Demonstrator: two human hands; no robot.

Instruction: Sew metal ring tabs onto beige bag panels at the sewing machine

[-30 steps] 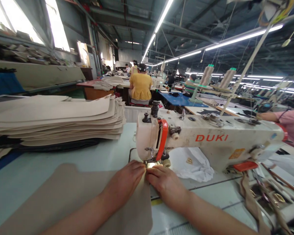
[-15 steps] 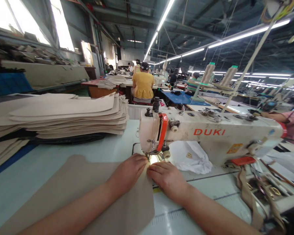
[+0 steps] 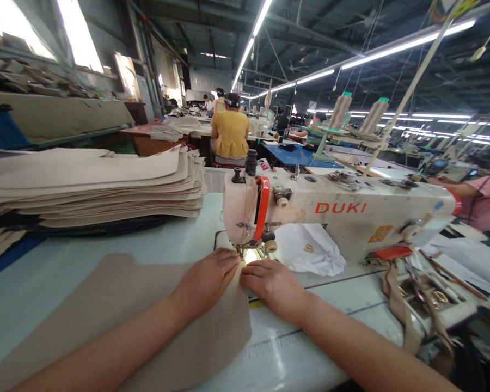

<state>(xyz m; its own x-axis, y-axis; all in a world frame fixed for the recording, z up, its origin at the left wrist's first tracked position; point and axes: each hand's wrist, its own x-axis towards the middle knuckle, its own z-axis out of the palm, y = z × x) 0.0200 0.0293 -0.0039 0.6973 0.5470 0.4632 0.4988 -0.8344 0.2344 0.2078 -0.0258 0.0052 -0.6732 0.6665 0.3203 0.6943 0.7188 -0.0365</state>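
Sewing workshop: machine [image 3: 343, 196] (lettered DUKI), 2 thread cones [image 3: 341, 111], stacked panels [image 3: 106, 182].

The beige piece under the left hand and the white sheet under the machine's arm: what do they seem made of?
Beige piece: perhaps fabric or imitation leather; matte, smooth, no visible weave. White sheet: probably thin paper or plastic; rather dull, loosely creased.

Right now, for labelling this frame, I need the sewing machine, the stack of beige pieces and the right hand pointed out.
Sewing machine [image 3: 335, 193], head view: side of its horizontal arm.
Stack of beige pieces [image 3: 98, 198], head view: layered front edges.
Right hand [image 3: 275, 283], head view: back of the hand.
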